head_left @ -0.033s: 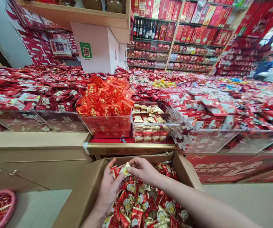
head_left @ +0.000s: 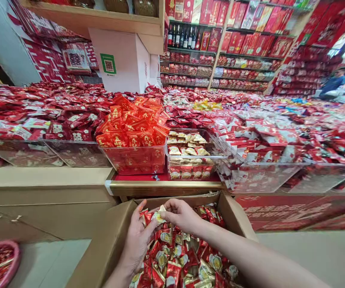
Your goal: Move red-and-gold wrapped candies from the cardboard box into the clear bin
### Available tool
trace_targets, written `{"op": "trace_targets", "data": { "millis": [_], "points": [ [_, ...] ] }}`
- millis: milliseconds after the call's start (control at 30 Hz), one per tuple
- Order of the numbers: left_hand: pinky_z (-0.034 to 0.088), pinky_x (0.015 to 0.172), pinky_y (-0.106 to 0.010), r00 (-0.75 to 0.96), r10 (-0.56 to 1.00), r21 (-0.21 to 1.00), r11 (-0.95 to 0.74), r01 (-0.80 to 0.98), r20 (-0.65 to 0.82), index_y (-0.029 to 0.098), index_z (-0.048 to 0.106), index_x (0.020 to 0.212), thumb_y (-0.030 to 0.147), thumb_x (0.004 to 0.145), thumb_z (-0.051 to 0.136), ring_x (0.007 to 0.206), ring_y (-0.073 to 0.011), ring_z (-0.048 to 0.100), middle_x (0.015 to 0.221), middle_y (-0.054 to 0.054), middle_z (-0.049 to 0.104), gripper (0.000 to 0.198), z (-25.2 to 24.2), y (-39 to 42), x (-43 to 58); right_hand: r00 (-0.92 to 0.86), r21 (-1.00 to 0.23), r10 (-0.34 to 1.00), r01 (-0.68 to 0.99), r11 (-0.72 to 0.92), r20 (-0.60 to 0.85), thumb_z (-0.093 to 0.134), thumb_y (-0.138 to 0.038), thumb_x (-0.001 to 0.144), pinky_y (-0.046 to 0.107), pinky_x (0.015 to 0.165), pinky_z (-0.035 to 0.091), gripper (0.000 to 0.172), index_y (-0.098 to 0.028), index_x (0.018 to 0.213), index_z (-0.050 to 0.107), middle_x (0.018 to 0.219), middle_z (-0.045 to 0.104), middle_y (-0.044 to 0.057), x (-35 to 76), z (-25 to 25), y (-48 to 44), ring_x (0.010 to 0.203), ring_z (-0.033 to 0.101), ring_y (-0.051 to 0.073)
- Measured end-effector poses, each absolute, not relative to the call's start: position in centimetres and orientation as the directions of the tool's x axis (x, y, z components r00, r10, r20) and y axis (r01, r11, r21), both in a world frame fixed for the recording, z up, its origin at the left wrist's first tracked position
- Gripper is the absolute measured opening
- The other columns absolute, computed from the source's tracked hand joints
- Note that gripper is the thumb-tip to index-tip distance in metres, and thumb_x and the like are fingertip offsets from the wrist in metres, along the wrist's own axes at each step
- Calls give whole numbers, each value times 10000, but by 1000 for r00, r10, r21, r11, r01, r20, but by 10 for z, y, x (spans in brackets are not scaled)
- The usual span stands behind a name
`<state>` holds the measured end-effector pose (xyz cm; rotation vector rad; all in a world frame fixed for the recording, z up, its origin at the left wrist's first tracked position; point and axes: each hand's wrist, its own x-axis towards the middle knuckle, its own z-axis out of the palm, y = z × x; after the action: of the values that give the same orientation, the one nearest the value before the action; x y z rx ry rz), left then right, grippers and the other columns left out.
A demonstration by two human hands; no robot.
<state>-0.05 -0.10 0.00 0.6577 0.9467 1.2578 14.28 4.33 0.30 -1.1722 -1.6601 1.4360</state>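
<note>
Over an open cardboard box (head_left: 106,246), my right hand (head_left: 181,217) pinches a gold-and-white wrapped candy (head_left: 159,217) between thumb and fingers. My left hand (head_left: 137,238) is curled beneath, its thumb against the same candy. Red wrapped candies show behind that thumb; whether the left fingers hold them too I cannot tell. Loose red-and-gold wrapped candies (head_left: 172,274) fill the box below both hands. Beyond the box, on the counter, a clear plastic bin (head_left: 192,157) contains similar candies laid in neat rows, gold ends up.
Left of that bin stands another clear bin heaped with orange-red packets (head_left: 133,130). More bins of red and white packets (head_left: 268,140) line the counter. A gold counter edge (head_left: 166,186) borders the box. A pink basket (head_left: 15,262) sits on the floor at left.
</note>
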Motion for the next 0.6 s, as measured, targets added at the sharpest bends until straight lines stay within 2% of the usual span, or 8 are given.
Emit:
{"op": "trace_targets", "data": {
  "millis": [67, 167, 267, 333, 400, 467, 533, 600],
  "points": [
    [468, 733, -239, 21, 967, 826, 229, -515, -254, 299, 375, 1173, 192, 720, 591, 830, -136, 606, 862, 28, 671, 513, 0, -3, -2, -406, -977, 907, 212, -26, -112, 570, -307, 680, 185, 472, 327, 177, -148, 675, 493, 587, 479, -30, 142, 5, 42, 516, 390, 67],
    [480, 676, -226, 32, 958, 803, 257, -537, -285, 240, 511, 1021, 192, 710, 603, 765, -137, 617, 808, 20, 674, 328, -1, -3, -5, -424, -957, 900, 290, 31, -99, 558, -282, 684, 187, 483, 349, 145, -156, 712, 492, 602, 489, -28, 143, 9, 40, 527, 409, 72],
    [479, 635, -213, 87, 955, 787, 284, -549, -284, 210, 559, 925, 189, 718, 597, 729, -131, 615, 796, 8, 680, 211, -2, 0, -8, -462, -870, 881, 388, 305, 103, 532, -233, 685, 226, 596, 410, 251, -169, 924, 491, 803, 549, 21, 147, 17, 36, 680, 488, 113],
    [472, 588, -190, 119, 946, 760, 314, -569, -302, 207, 573, 909, 196, 726, 589, 667, -105, 604, 782, 16, 678, 184, -4, 2, -9, -589, -738, 761, 379, 558, 273, 535, -173, 656, 254, 752, 404, 436, -173, 1080, 436, 1061, 497, 75, 151, 24, 33, 912, 479, 149],
    [456, 530, -166, 147, 925, 728, 367, -579, -350, 208, 585, 902, 201, 724, 593, 595, -79, 585, 742, 35, 672, 178, -7, 3, -10, -727, -561, 595, 351, 750, 342, 521, -126, 651, 252, 859, 349, 490, -180, 1128, 425, 1203, 411, 82, 153, 30, 30, 1057, 401, 159],
    [442, 490, -157, 170, 899, 702, 424, -572, -404, 211, 597, 891, 204, 705, 615, 547, -70, 577, 692, 47, 667, 187, -9, 3, -11, -792, -374, 514, 390, 841, 331, 477, -135, 715, 249, 861, 340, 397, -197, 1106, 456, 1187, 445, 59, 155, 32, 29, 1028, 415, 149],
    [442, 479, -163, 180, 874, 681, 468, -564, -451, 206, 612, 864, 217, 672, 649, 531, -82, 591, 645, 45, 670, 196, -11, 3, -11, -816, -195, 483, 442, 876, 318, 401, -201, 807, 257, 792, 366, 281, -224, 1076, 478, 1121, 510, 33, 156, 32, 30, 910, 458, 140],
    [454, 485, -184, 164, 860, 663, 481, -574, -483, 200, 623, 830, 228, 613, 697, 522, -107, 611, 626, 29, 687, 231, -13, 4, -11, -833, -56, 450, 458, 887, 321, 342, -272, 852, 265, 706, 375, 251, -241, 1055, 484, 1106, 528, 15, 156, 32, 31, 819, 467, 137]
  ]
}}
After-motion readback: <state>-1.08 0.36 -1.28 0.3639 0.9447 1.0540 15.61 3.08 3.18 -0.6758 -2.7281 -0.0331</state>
